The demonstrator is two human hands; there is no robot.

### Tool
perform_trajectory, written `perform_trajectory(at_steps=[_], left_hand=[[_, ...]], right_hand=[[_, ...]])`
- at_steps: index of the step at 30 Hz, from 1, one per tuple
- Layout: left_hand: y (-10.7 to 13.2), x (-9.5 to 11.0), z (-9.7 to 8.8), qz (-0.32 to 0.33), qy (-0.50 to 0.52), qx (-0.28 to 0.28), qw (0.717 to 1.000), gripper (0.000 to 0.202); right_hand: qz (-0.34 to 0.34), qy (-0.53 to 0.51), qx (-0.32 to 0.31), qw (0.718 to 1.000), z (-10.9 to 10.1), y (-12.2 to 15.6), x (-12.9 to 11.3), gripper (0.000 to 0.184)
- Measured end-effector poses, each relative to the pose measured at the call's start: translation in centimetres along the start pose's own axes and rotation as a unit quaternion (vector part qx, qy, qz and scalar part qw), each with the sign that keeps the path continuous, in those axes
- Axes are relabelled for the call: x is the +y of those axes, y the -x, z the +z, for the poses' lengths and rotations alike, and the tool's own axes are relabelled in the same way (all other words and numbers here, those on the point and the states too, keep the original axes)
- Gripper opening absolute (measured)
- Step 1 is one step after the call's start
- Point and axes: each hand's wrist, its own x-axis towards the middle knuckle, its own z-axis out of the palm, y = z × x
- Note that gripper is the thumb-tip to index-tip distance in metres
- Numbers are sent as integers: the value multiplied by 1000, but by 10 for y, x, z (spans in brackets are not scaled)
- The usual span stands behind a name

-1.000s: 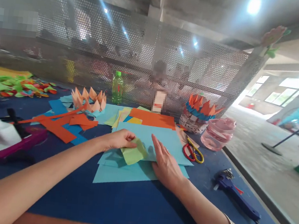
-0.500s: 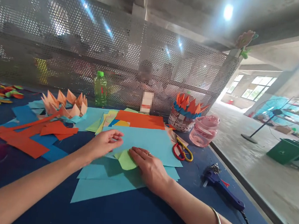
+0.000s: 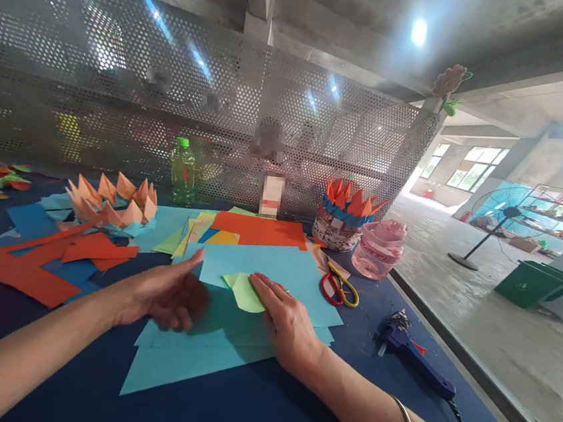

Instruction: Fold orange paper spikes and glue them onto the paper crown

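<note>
My right hand [image 3: 286,315] lies with straight fingers on a small folded piece of light green paper [image 3: 248,296], pressing it against a light blue sheet [image 3: 251,259]. Its thumb is hidden from me. To the left, my left hand [image 3: 172,297] hovers over the blue paper stack with nothing in it. The thumb points up, apart from the fingers, which are blurred by motion. Under both hands, more light blue sheets [image 3: 180,361] fan out toward me. Scissors [image 3: 340,286] with red and yellow handles rest just right of the stack.
A blue glue gun [image 3: 417,359] lies on the right with its cord. Behind stand a pink cup [image 3: 379,249], a container with orange paper points [image 3: 344,217] and a green bottle [image 3: 182,172]. A peach paper ring [image 3: 111,203] and orange scraps [image 3: 33,272] sit left. A perforated screen [image 3: 215,76] backs the table.
My left hand has drawn back left and toward me, its fingers moving apart from the thumb. My right hand stays on the green paper. The view has shifted slightly.
</note>
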Motion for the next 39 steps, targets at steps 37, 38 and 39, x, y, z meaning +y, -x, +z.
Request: perform_trajectory(at_steps=[37,38,39], left_hand=[[13,-19,60,49,334,-112,935,36],[12,-20,59,63,326,-110,937,34],[12,-22,59,78,316,-108,939,34]], right_hand=[[-50,68,-148,985,7,5,-25,53],[-49,67,-148,986,7,5,-26,53],[-49,63,-147,986,6,5,-27,53]])
